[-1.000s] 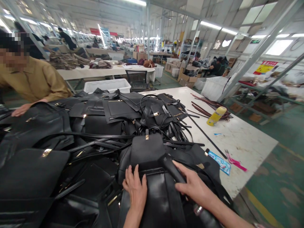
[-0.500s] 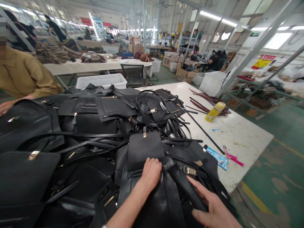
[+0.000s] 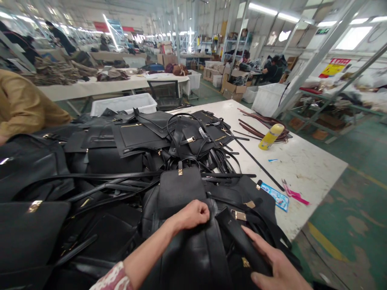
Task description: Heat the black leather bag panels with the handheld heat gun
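A black bag point(image 3: 193, 251) lies on the heap, right in front of the person, and its bottom end is cut off from my sight. Its flap point(image 3: 183, 189) lies flat, with a small gold clasp point(image 3: 180, 172) at the top.

The left grip point(image 3: 196, 213) is a bare hand curled up tight over the bag, just below the flap. Its fingertips are tucked under, so I can't tell if they pinch anything. A sleeve with a pink and white pattern point(image 3: 113, 278) peeks in below, mostly cut off.

The right grip point(image 3: 272, 255) holds a thick black piece point(image 3: 237, 233), with the thumb on one side and a finger on the other. The other fingers are hidden, and the bottom edge cuts off the wrist. A gold buckle point(image 3: 240, 215) shines just beside that piece.

More black bags point(image 3: 127, 159) lie all around in a big jumble. It is hard to see where one stops and the next starts.

On the bare part of the white counter point(image 3: 317, 165) are a yellow bottle point(image 3: 271, 137), dark brown strips point(image 3: 254, 129) partly behind it, a pink-handled tool point(image 3: 298, 196) and a blue packet point(image 3: 276, 196).

At the left, a co-worker's tan sleeve point(image 3: 24, 106) shows, but the head is out of sight.
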Tool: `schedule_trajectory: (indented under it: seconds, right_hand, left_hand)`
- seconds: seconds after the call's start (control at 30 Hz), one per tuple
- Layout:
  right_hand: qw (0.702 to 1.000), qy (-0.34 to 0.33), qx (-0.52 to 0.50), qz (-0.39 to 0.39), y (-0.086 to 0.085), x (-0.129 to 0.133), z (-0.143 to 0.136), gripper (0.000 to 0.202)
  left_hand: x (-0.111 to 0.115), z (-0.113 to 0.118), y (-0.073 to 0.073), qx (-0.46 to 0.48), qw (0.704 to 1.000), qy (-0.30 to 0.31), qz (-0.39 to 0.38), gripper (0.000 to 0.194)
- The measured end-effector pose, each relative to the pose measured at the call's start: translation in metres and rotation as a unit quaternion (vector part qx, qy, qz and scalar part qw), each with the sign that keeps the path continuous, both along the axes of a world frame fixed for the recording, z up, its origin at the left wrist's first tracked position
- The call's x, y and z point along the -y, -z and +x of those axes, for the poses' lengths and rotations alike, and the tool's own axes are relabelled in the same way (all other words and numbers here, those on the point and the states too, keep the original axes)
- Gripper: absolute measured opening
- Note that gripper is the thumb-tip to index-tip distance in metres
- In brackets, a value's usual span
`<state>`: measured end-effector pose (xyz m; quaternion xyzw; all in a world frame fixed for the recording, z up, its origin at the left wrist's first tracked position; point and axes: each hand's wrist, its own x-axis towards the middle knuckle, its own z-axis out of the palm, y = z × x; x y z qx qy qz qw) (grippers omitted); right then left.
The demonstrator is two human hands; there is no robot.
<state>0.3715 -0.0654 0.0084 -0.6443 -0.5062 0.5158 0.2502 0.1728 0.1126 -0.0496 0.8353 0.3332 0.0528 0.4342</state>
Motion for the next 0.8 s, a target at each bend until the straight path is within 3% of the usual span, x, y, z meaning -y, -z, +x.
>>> schedule_trajectory:
  seconds: [0.03,0.1,0.2,0.27,0.33,0.43,0.53,0.6,0.7,0.8]
  right_hand:
    - [1.0,-0.001,0.005,0.006,-0.001,-0.001,0.001,0.074]
    - [1.0,-0.001,0.022,0.012,-0.006,-0.003,0.002,0.073]
    - [0.999,-0.02,0.046,-0.016,-0.015,-0.011,0.0,0.073]
    - [0.996,-0.037,0.057,-0.056,-0.021,-0.02,-0.003,0.073]
    - [0.992,-0.056,0.065,-0.088,-0.026,-0.033,-0.007,0.074]
    - [0.989,-0.089,0.074,-0.095,-0.031,-0.054,-0.015,0.076]
    - [0.984,-0.137,0.06,-0.099,-0.035,-0.075,-0.021,0.075]
    - [0.976,-0.172,0.056,-0.121,-0.038,-0.09,-0.021,0.074]
    - [0.955,-0.247,0.068,-0.15,-0.041,-0.119,-0.014,0.075]
    - [0.926,-0.32,0.056,-0.19,-0.041,-0.151,-0.001,0.077]
  left_hand:
    - [0.002,-0.006,0.0,0.021,0.999,-0.021,-0.023,0.016]
    - [0.007,-0.02,0.003,0.084,0.985,-0.14,-0.054,0.023]
    - [0.02,-0.05,0.02,0.146,0.901,-0.407,-0.048,0.024]
    - [0.03,-0.073,0.036,0.12,0.854,-0.506,0.005,0.021]
    - [0.04,-0.095,0.053,0.062,0.839,-0.536,0.067,0.027]
    - [0.05,-0.118,0.072,-0.012,0.856,-0.508,0.1,0.048]
    - [0.052,-0.126,0.079,-0.034,0.878,-0.47,0.086,0.057]
    - [0.049,-0.125,0.079,-0.043,0.875,-0.477,0.066,0.061]
    - [0.043,-0.119,0.074,0.013,0.833,-0.548,-0.069,0.07]
    - [0.044,-0.111,0.067,0.201,0.757,-0.564,-0.261,0.068]
